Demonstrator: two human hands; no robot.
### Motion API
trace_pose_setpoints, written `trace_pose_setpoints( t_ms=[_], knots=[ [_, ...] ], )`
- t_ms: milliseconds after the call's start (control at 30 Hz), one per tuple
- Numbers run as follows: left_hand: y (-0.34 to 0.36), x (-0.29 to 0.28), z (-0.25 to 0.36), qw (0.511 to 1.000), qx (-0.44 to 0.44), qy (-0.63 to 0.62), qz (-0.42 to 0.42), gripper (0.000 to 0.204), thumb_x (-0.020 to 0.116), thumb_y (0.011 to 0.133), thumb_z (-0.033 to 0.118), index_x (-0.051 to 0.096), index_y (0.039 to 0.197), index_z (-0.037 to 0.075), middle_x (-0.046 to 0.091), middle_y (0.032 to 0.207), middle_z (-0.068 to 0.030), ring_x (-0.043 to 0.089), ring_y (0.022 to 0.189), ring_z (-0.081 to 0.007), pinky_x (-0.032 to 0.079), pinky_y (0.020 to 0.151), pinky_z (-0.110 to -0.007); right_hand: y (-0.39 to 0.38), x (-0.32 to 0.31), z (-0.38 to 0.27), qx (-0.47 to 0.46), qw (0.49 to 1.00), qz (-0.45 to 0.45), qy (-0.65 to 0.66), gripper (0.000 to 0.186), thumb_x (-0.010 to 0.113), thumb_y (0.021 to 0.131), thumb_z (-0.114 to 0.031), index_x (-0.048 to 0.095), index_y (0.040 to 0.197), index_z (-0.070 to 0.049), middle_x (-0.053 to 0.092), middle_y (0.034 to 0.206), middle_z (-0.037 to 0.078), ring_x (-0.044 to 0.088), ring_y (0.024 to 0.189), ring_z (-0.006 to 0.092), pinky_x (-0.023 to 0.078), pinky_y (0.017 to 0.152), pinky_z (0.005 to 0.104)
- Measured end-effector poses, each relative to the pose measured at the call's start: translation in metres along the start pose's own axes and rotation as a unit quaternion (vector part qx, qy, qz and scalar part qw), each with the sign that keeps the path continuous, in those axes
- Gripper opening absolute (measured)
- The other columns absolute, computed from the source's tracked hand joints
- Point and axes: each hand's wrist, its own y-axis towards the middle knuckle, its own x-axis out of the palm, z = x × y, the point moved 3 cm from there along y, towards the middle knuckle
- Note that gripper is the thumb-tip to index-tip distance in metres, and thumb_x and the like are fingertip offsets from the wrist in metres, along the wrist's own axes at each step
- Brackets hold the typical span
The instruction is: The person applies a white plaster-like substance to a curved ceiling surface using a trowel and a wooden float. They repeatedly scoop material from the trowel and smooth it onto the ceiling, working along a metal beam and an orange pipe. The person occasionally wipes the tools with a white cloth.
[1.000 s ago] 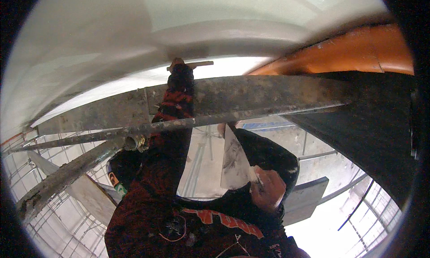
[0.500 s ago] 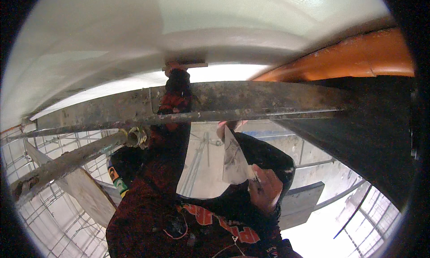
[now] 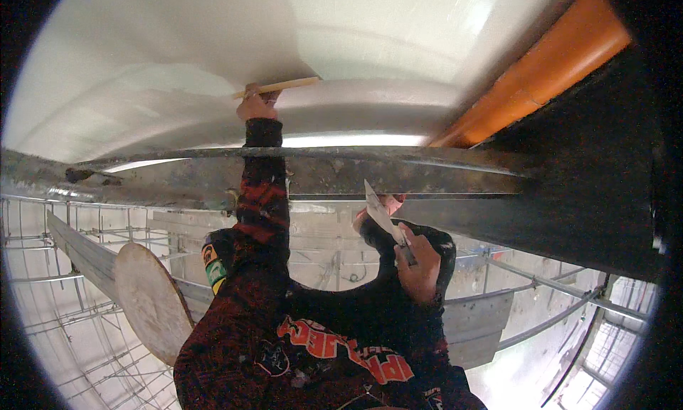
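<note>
My left arm reaches far forward past a metal beam. My left hand (image 3: 257, 105) is closed on a thin wood-coloured strip (image 3: 295, 84), seen edge-on and held up against the smooth whitish curved surface (image 3: 398, 47). Nearer my body, my right hand (image 3: 420, 267) grips a trowel (image 3: 382, 212) by its handle, its tapering metal blade pointing up and away from me. The blade looks smeared. Behind the blade is a pinkish shape, partly hidden, which I cannot make out.
A stained metal beam (image 3: 370, 171) crosses in front of me under the curved surface. An orange rounded band (image 3: 541, 68) and a dark panel (image 3: 583, 168) stand at the right. Lower left are a round board (image 3: 146, 303), a plank (image 3: 82, 250) and scaffold tubes; a grey board (image 3: 477, 324) lies lower right.
The view has shifted and turned. My left hand and the strip appear slightly higher and further left, the strip now more tilted. The trowel blade has turned and looks narrower.
</note>
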Motion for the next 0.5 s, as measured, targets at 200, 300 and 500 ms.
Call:
trace_pose_setpoints(
  t_ms=[200, 300, 500],
  knots=[
    [-0.092, 0.014, -0.14, 0.936, 0.168, 0.097, 0.293, 0.037, 0.067, 0.072, 0.013, 0.051, 0.104, 0.003, 0.06, 0.093, -0.0127, 0.06, 0.083, -0.0304, 0.05, 0.07, -0.038, -0.006, 0.005, -0.007, -0.021, 0.999, 0.005, 0.043, 0.038, 0.065, 0.074, -0.006, 0.058, 0.111, -0.001, 0.057, 0.079, 0.016, 0.058, 0.07, 0.029, 0.046, 0.062, 0.0333],
    [-0.132, 0.016, -0.162, 0.984, 0.054, 0.102, 0.138, 0.037, 0.068, 0.067, 0.016, 0.058, 0.1, 0.002, 0.06, 0.103, -0.0105, 0.057, 0.096, -0.0284, 0.044, 0.083, -0.04, -0.009, 0.01, -0.01, -0.037, 0.999, -0.008, 0.028, 0.038, 0.064, 0.075, -0.008, 0.058, 0.112, -0.001, 0.059, 0.082, 0.017, 0.059, 0.072, 0.0306, 0.047, 0.065, 0.0339],
    [-0.193, -0.036, -0.104, 0.993, 0.039, 0.064, -0.087, 0.052, 0.07, 0.066, 0.012, 0.05, 0.113, 0.003, 0.056, 0.113, -0.0151, 0.054, 0.104, -0.0316, 0.042, 0.091, -0.04, -0.01, 0.018, -0.007, -0.056, 0.998, -0.012, 0.012, 0.041, 0.063, 0.076, -0.011, 0.056, 0.116, -0.007, 0.061, 0.101, 0.016, 0.061, 0.089, 0.0309, 0.049, 0.074, 0.0353]
  ],
)
